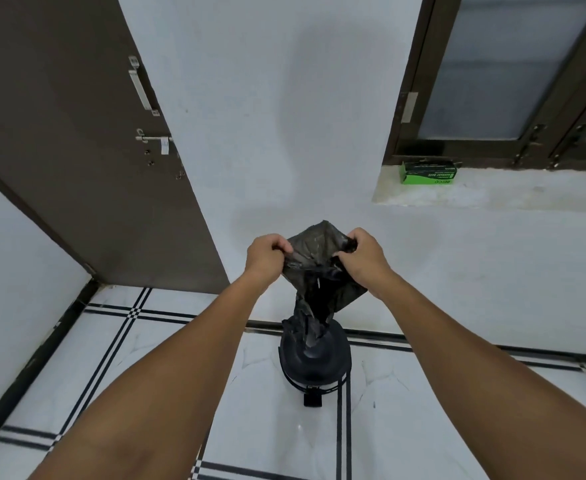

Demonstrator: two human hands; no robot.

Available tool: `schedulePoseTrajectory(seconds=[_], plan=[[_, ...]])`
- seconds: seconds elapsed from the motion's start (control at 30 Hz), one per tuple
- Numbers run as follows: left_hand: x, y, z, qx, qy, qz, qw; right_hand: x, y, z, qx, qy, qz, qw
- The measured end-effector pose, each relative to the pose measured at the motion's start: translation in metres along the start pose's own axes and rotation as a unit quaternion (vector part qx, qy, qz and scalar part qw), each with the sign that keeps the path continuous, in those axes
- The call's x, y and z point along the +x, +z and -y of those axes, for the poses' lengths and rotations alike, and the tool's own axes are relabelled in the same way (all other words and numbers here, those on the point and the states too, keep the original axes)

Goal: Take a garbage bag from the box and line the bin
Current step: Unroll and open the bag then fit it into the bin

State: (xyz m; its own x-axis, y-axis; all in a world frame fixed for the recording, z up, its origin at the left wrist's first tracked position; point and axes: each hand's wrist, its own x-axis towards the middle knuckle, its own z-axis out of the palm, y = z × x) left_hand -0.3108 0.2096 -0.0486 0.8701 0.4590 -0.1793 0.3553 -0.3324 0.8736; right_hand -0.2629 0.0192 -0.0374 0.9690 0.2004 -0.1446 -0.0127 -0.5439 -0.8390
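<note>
While both grips, left hand and right hand, pinched the black garbage bag between them, its tail hung into the bin directly below; beyond the right grip, the green box sat on the ledge.

Two bare forearms reach forward and slightly upward from the bottom of the view, drawing closer together toward the wrists. The left hand is curled into a loose fist, knuckles up, its fingers pinched tight on a fold of dark plastic. The right hand mirrors it just beside, back of the hand upward, thumb and fingers clamped on the same plastic. The hands sit level, near each other but apart.
</note>
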Motion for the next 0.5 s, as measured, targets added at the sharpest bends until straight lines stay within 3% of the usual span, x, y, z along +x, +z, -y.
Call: schedulePoseTrajectory(seconds=[0.1, 0.23, 0.33, 0.5], plan=[[0.0, -0.002, -0.002, 0.128, 0.025, 0.013, 0.991, 0.005, -0.004, -0.008, -0.083, 0.0, -0.041, 0.996], [0.003, -0.006, 0.006, 0.232, 0.011, -0.028, 0.972, 0.008, -0.011, -0.013, -0.062, 0.067, -0.051, 0.995], [0.004, -0.006, 0.016, 0.228, 0.006, -0.052, 0.972, 0.007, -0.012, -0.018, -0.015, 0.093, -0.048, 0.994], [-0.01, 0.004, 0.009, 0.106, 0.043, -0.031, 0.993, 0.003, -0.003, -0.019, -0.024, 0.076, -0.011, 0.997]])
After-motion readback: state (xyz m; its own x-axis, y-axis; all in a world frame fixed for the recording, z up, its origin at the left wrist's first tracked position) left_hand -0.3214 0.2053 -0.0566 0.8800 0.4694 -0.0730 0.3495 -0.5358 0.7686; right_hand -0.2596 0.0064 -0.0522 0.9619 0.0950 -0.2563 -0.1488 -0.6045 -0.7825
